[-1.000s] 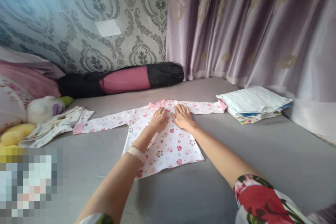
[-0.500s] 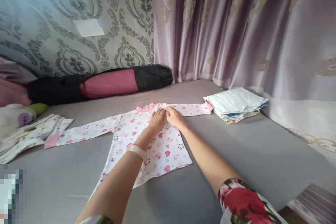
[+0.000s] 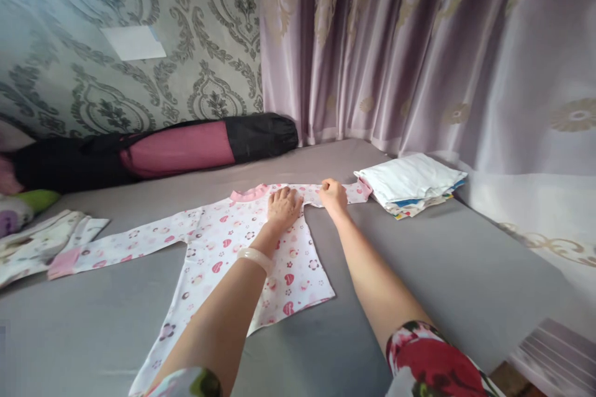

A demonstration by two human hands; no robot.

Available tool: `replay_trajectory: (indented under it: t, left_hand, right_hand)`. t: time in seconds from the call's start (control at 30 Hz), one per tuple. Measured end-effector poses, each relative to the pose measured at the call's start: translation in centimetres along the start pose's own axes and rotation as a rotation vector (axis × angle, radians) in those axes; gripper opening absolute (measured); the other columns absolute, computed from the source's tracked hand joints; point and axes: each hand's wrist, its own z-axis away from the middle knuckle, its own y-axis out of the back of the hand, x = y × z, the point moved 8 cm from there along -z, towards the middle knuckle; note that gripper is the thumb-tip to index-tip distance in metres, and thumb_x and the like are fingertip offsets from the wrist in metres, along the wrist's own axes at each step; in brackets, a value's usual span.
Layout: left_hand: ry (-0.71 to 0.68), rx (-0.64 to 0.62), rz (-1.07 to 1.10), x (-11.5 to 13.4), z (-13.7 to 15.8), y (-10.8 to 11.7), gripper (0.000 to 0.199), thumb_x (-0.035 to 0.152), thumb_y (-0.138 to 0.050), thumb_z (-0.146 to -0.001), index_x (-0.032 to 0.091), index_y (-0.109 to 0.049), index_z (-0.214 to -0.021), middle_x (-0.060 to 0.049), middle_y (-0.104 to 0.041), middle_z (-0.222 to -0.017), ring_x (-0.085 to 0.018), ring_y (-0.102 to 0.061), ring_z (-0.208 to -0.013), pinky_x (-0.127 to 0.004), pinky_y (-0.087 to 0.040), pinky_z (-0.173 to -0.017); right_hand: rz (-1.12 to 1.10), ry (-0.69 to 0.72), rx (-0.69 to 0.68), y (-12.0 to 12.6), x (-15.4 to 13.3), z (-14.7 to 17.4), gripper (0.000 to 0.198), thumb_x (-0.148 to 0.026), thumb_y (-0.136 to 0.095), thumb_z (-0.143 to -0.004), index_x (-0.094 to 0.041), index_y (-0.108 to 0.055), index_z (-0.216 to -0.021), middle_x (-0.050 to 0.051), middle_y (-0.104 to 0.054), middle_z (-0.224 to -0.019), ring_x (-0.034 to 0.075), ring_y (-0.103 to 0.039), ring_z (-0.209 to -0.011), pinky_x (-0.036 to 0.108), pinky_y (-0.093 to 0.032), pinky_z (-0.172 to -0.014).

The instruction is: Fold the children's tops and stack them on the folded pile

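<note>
A child's white long-sleeved shirt (image 3: pixel 205 248) with pink hearts and flowers lies spread on the grey bed, its pink collar away from me and both sleeves out sideways. My left hand (image 3: pixel 284 206), with a pale bangle on the wrist, rests flat on the shirt's upper chest near the right shoulder, fingers spread. My right hand (image 3: pixel 334 196) is closed over the middle of the right sleeve, with its fingers curled; the fabric under them is hidden. The pink cuff of that sleeve touches a stack of folded clothes (image 3: pixel 412 178), white on top.
Other patterned clothes (image 3: pixel 46 239) lie at the left, near the far cuff, beside a plush toy (image 3: pixel 23 211). A long black and maroon bag (image 3: pixel 181 149) lies along the wall. Purple curtains (image 3: pixel 354 43) hang behind the grey bed (image 3: pixel 442 273).
My right hand has slid right from the shoulder along the sleeve, its fingers now curled. My left hand has stayed on the upper chest, slightly nearer the shoulder. The view has turned slightly right.
</note>
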Motion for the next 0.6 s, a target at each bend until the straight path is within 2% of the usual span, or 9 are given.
replay_trajectory:
  t: [0.17, 0.3, 0.47, 0.6]
  left_hand:
    - [0.008, 0.01, -0.03, 0.0, 0.2, 0.1, 0.047, 0.049, -0.043, -0.095, 0.023, -0.054, -0.132, -0.013, -0.045, -0.145, -0.032, -0.04, -0.132, -0.051, -0.028, -0.111]
    - [-0.011, 0.027, -0.023, 0.0, 0.4, 0.4, 0.046, 0.049, -0.044, -0.094, 0.022, -0.056, -0.129, -0.012, -0.044, -0.146, -0.033, -0.041, -0.131, -0.051, -0.031, -0.11]
    - [-0.061, 0.014, -0.029, 0.5, 0.4, 0.3, 0.043, 0.044, -0.041, -0.096, 0.022, -0.055, -0.13, -0.01, -0.049, -0.144, -0.031, -0.041, -0.132, -0.051, -0.03, -0.11]
    - [-0.068, 0.019, -0.033, 0.5, 0.5, 0.3, 0.041, 0.043, -0.039, -0.096, 0.024, -0.055, -0.129, -0.01, -0.05, -0.144, -0.031, -0.042, -0.131, -0.051, -0.032, -0.109]
  right_hand:
    - [0.257, -0.006, -0.098, 1.2, 1.4, -0.2, 0.037, -0.027, -0.039, -0.095, -0.017, -0.067, -0.117, 0.016, -0.069, -0.116, 0.026, -0.064, -0.11, 0.033, -0.049, -0.086]
    - [0.328, -0.036, -0.168, 3.2, 2.7, -0.6, 0.034, -0.023, -0.05, -0.089, -0.01, -0.07, -0.113, 0.019, -0.071, -0.109, 0.028, -0.065, -0.108, 0.034, -0.049, -0.088]
    - [0.492, -0.068, -0.24, 5.3, 3.5, -0.3, 0.038, -0.028, -0.055, -0.087, -0.016, -0.068, -0.12, 0.018, -0.065, -0.126, 0.027, -0.062, -0.116, 0.034, -0.049, -0.089]
    - [0.502, -0.084, -0.255, 5.7, 3.7, -0.1, 0.04, -0.034, -0.053, -0.088, -0.017, -0.067, -0.122, 0.018, -0.066, -0.124, 0.026, -0.061, -0.116, 0.034, -0.048, -0.09]
